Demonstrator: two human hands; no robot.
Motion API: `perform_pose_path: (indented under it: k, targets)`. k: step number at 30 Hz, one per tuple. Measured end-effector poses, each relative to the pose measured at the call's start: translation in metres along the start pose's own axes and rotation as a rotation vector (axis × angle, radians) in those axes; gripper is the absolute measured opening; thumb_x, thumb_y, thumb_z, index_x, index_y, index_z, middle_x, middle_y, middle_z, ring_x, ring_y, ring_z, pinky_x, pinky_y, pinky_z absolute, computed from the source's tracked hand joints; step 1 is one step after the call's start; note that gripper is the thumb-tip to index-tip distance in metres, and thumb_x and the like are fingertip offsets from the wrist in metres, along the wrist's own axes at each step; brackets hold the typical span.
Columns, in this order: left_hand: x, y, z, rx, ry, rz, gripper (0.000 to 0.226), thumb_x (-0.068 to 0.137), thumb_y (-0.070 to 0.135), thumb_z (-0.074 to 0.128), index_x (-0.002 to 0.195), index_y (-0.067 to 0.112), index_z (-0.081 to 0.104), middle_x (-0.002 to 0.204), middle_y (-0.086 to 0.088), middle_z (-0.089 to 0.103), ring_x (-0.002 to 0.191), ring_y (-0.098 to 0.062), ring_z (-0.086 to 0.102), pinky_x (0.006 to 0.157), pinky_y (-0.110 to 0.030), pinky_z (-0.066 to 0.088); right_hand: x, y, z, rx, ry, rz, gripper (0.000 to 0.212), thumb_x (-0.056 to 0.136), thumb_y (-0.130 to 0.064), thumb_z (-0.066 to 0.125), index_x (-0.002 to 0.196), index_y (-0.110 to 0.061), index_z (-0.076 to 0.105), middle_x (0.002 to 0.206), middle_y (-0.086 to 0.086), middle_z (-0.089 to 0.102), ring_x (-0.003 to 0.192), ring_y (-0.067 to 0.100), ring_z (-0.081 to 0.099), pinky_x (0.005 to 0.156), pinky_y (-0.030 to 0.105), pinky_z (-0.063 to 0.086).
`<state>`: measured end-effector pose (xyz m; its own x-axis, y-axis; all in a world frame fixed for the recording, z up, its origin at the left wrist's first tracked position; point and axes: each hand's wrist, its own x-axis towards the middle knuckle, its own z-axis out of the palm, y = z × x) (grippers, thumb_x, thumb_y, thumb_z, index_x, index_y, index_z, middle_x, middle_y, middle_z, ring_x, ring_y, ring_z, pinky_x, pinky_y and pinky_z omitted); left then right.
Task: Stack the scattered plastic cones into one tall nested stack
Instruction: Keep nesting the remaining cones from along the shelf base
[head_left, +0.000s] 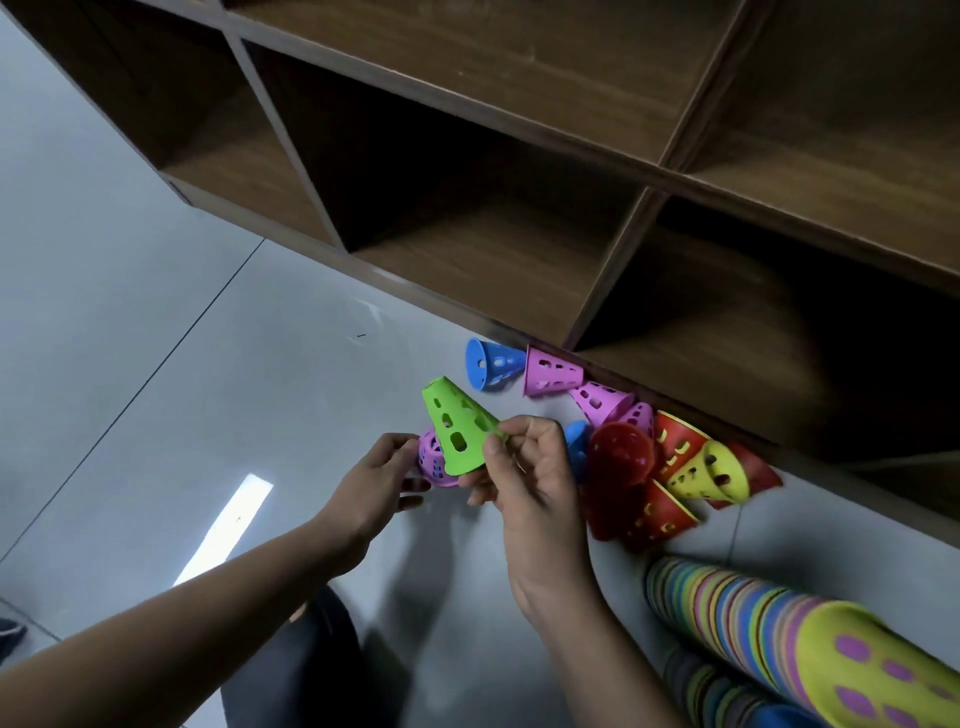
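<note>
Head view. I see the green cone (457, 431) held above the floor (208, 364), near the middle of the view. Its long axis is tilted: the narrow closed end points up and to the left, toward the shelf unit (467, 182), and the wide rim faces down toward the hands.

The right hand (535, 467) pinches that rim between thumb and curled forefinger, with the forearm rising from the bottom edge. The left hand (379, 478) reaches in from the lower left, wrist straight, and its curled fingers grip a purple cone (430, 462). The green cone's wide end overlaps this cone; I cannot tell whether the two are nested.

Loose cones lie on their sides along the floor's edge at the foot of the shelf unit: a blue cone (491, 362), a pink cone (550, 371), a red cone (621, 452) and a yellow cone (714, 473), among others.

The nested stack (753, 613) runs from the floor beside the red cones toward the lower right corner, and its near end is a yellow-green cone.
</note>
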<state>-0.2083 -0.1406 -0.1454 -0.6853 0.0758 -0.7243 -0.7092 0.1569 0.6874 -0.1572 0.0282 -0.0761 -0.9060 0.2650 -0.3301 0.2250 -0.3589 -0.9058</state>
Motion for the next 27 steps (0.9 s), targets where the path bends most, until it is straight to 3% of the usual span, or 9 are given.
perform_pose_path:
  k: [7, 11, 16, 21, 24, 27]
  targets:
    - [0.006, 0.005, 0.014, 0.073, -0.071, 0.03, 0.029, 0.109, 0.042, 0.053, 0.127, 0.024, 0.067, 0.114, -0.008, 0.078, 0.104, -0.023, 0.073, 0.1, -0.044, 0.056, 0.003, -0.003, -0.011, -0.004, -0.027, -0.052, 0.009, 0.106, -0.006, 0.057, 0.113, -0.01, 0.053, 0.108, 0.006, 0.075, 0.074, 0.021, 0.065, 0.065, 0.03, 0.052]
    - [0.011, 0.013, 0.019, 0.172, -0.077, 0.049, 0.023, 0.109, 0.038, 0.054, 0.12, 0.026, 0.07, 0.111, -0.002, 0.08, 0.108, -0.019, 0.074, 0.099, -0.043, 0.055, 0.008, 0.015, -0.019, -0.133, 0.061, 0.013, 0.01, 0.106, -0.01, 0.058, 0.111, -0.018, 0.055, 0.109, 0.002, 0.075, 0.073, 0.018, 0.069, 0.065, 0.03, 0.052]
    - [0.029, 0.034, 0.023, 0.221, 0.016, 0.106, 0.018, 0.106, 0.029, 0.057, 0.111, 0.025, 0.074, 0.099, 0.008, 0.08, 0.09, -0.005, 0.072, 0.095, -0.042, 0.054, 0.013, 0.038, -0.035, -0.305, 0.12, 0.1, 0.02, 0.103, -0.008, 0.06, 0.108, -0.027, 0.059, 0.1, 0.0, 0.074, 0.076, 0.02, 0.075, 0.071, 0.036, 0.052]
    - [0.042, 0.057, 0.023, 0.165, 0.055, 0.157, 0.017, 0.106, 0.026, 0.059, 0.114, 0.023, 0.073, 0.111, 0.0, 0.078, 0.108, -0.022, 0.074, 0.093, -0.043, 0.056, 0.012, 0.038, -0.043, -0.338, 0.103, 0.135, 0.018, 0.101, -0.007, 0.06, 0.106, -0.024, 0.062, 0.098, -0.005, 0.075, 0.08, 0.015, 0.076, 0.077, 0.036, 0.057]
    - [0.043, 0.07, 0.026, 0.22, 0.034, 0.207, 0.018, 0.107, 0.027, 0.056, 0.119, 0.026, 0.071, 0.113, 0.004, 0.078, 0.11, -0.02, 0.073, 0.097, -0.043, 0.056, 0.012, 0.035, -0.05, -0.291, 0.187, 0.142, 0.021, 0.101, -0.003, 0.058, 0.108, -0.023, 0.062, 0.101, -0.002, 0.074, 0.076, 0.015, 0.076, 0.071, 0.03, 0.054]
    - [0.043, 0.082, 0.033, 0.238, 0.008, 0.251, 0.019, 0.107, 0.029, 0.057, 0.122, 0.031, 0.068, 0.114, 0.006, 0.077, 0.111, -0.018, 0.073, 0.1, -0.044, 0.055, 0.01, 0.034, -0.059, -0.305, 0.302, 0.085, 0.033, 0.1, -0.001, 0.058, 0.114, -0.031, 0.059, 0.11, -0.005, 0.069, 0.08, 0.015, 0.075, 0.073, 0.033, 0.057]
